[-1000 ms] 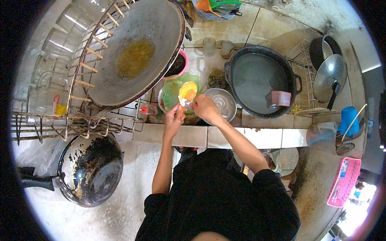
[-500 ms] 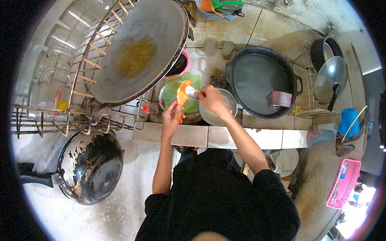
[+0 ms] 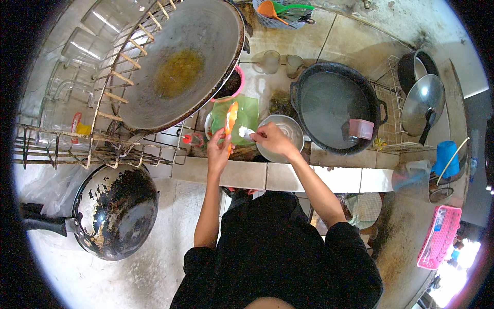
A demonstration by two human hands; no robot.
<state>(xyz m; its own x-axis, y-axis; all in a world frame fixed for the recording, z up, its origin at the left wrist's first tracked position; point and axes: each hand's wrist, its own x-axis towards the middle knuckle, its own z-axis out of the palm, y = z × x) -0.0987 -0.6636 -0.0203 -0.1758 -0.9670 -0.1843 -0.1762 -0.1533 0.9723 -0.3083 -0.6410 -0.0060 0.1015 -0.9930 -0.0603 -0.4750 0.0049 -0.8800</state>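
Observation:
Upright in my left hand (image 3: 218,150) is an orange spoon (image 3: 230,122), its fingers wrapped round the handle and its head turned nearly edge-on. My right hand (image 3: 276,139), just to the right, pinches a small silvery-white thing (image 3: 247,134) with a white lump at its tip; its exact kind is unclear. The two held things are apart. Behind and below them lies a translucent green plastic piece (image 3: 249,109), a bag or a container. A pale metal bowl (image 3: 293,127) sits under my right hand, which partly covers it.
A large dark basin (image 3: 321,64) of water, with a pink container (image 3: 361,129) in it, stands right. Left are a wire rack (image 3: 121,77), a big wok (image 3: 139,92) and a blackened pan (image 3: 121,216). Two glasses (image 3: 270,62) stand behind. The tiled counter edge (image 3: 285,177) runs before me.
The orange spoon has turned from showing its bowl to nearly edge-on. My right hand has moved slightly down and right, drawing the white-tipped thing away from the spoon.

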